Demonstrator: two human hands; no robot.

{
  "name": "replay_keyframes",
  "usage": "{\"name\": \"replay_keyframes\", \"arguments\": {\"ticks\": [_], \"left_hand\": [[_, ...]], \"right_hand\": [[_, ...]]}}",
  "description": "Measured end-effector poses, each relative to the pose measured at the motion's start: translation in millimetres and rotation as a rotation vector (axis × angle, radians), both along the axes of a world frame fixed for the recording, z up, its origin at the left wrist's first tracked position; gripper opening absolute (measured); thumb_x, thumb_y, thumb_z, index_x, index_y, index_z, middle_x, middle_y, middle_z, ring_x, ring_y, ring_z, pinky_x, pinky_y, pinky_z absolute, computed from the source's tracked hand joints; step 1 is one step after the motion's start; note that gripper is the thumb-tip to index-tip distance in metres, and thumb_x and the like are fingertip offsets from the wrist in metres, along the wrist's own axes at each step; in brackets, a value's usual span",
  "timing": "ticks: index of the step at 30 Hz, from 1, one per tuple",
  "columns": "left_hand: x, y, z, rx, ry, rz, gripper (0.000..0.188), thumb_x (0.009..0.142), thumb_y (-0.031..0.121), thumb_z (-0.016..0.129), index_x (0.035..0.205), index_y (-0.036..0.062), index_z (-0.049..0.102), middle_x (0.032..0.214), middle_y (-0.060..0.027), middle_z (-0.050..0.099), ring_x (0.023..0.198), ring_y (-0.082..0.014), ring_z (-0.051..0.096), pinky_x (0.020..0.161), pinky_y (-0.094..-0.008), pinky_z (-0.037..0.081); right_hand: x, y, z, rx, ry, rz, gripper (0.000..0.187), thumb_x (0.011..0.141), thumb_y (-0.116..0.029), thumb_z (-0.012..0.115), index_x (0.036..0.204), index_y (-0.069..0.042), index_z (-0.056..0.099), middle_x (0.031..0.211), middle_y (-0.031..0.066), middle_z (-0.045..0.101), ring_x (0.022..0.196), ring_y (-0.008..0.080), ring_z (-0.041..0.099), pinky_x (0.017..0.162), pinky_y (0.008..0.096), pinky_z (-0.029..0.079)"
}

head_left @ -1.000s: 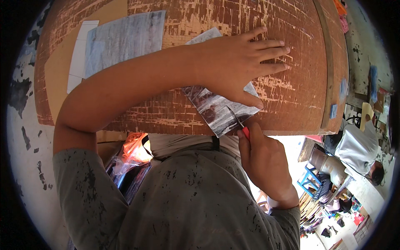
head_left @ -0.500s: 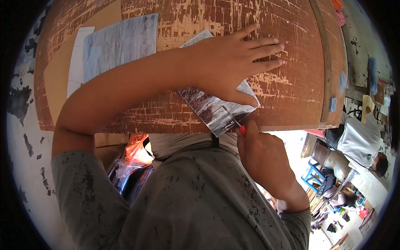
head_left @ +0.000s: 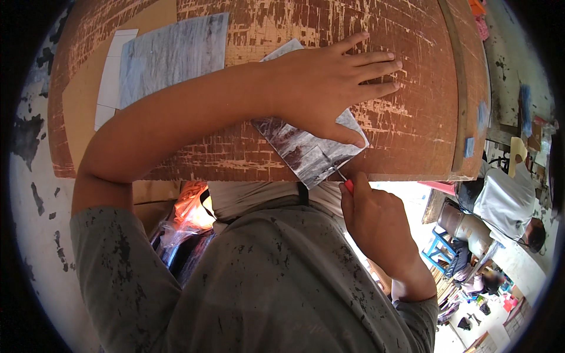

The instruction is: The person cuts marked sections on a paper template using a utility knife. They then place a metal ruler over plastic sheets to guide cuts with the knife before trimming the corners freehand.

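Note:
A grey, white and dark marbled sheet [head_left: 303, 154] lies aslant on the scratched brown board [head_left: 412, 135], one corner at the front edge. My left hand [head_left: 329, 88] lies flat across it, fingers spread to the right past the sheet, thumb near its right corner. That hand and wrist hide much of the sheet. Near the front edge, my right hand [head_left: 379, 217] is closed round a red-handled tool [head_left: 348, 186]. Its thin metal shaft reaches up to the sheet's lower right side; the tip is too small to make out clearly.
At the far left lie another grey streaked sheet [head_left: 176, 56], a white lined strip [head_left: 109, 82] and tan cardboard [head_left: 79, 112]. A raised strip [head_left: 458, 88] runs along the board's right side. To the right are a blue stool [head_left: 438, 250] and a person in a pale shirt [head_left: 505, 194].
My right hand has drawn back slightly toward me and to the right, and the tool's shaft has moved with it. My left hand stays spread on the sheet.

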State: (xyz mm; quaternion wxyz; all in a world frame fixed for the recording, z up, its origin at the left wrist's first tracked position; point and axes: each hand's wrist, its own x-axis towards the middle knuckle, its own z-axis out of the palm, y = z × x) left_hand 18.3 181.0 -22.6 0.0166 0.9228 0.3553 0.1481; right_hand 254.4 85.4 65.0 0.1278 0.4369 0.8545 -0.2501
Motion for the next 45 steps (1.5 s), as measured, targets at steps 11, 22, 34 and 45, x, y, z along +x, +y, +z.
{"name": "replay_keyframes", "arguments": {"ticks": [11,22,34,45], "left_hand": [[-5,0,-1,-0.052,-0.088,-0.025,0.096,0.101,0.073,0.060,0.173,0.0139,0.035,0.181,-0.0171,0.027,0.169,-0.0327,0.022,0.138,-0.0617,0.011],[-5,1,0,-0.007,-0.133,-0.043,0.093,0.102,0.069,0.059,0.168,0.0056,0.042,0.177,-0.0188,0.035,0.167,-0.0318,0.027,0.137,-0.0630,0.015],[-2,1,-5,-0.009,-0.157,-0.032,0.092,0.101,0.070,0.060,0.166,0.0050,0.046,0.177,-0.0186,0.037,0.166,-0.0310,0.031,0.136,-0.0636,0.017],[-1,1,-6,0.001,-0.161,-0.032,0.092,0.101,0.069,0.060,0.166,0.0062,0.047,0.177,-0.0175,0.038,0.166,-0.0307,0.032,0.136,-0.0639,0.017]], "right_hand": [[14,4,3,-0.060,-0.019,0.010,0.027,0.114,-0.025,0.057,0.101,-0.002,0.056,0.062,0.0189,0.067,0.057,0.0415,0.071,0.054,0.0529,0.054],[-5,8,-3,-0.002,0.124,-0.005,0.022,0.108,-0.021,0.066,0.101,-0.003,0.056,0.061,0.0185,0.065,0.054,0.0402,0.069,0.050,0.0504,0.053],[-11,11,2,-0.077,0.102,-0.072,0.022,0.109,-0.017,0.066,0.097,-0.002,0.055,0.067,0.0251,0.065,0.059,0.0472,0.066,0.053,0.0554,0.049],[-14,12,0,-0.056,-0.004,-0.013,0.020,0.110,-0.019,0.064,0.108,-0.001,0.056,0.065,0.0225,0.066,0.059,0.0447,0.068,0.054,0.0542,0.052]]}}
